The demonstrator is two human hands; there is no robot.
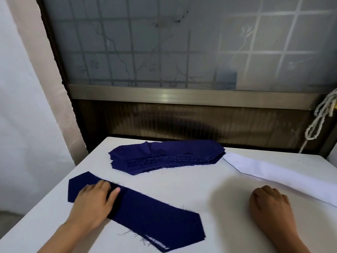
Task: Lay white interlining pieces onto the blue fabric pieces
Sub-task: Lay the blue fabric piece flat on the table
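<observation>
We see matt woven navy cloth, edges frayed, on blue piece point(145, 212) and blue stack point(164, 154); white interlining point(273, 172) smooth, matt; table top point(182, 185) matt white; window rail point(182, 96) brushed metal; glass point(164, 52) frosted; rope point(321, 115) rough, twisted

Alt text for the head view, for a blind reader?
The left hand presses flat on a single blue fabric piece on the white table; the right hand rests curled beside the white interlining. A blue stack lies behind.

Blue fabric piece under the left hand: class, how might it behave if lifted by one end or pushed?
Probably floppy and light: the blue fabric piece lies thin and flat on the table. Pushed, it would likely wrinkle. Its frayed threads suggest edges may unravel.
</observation>
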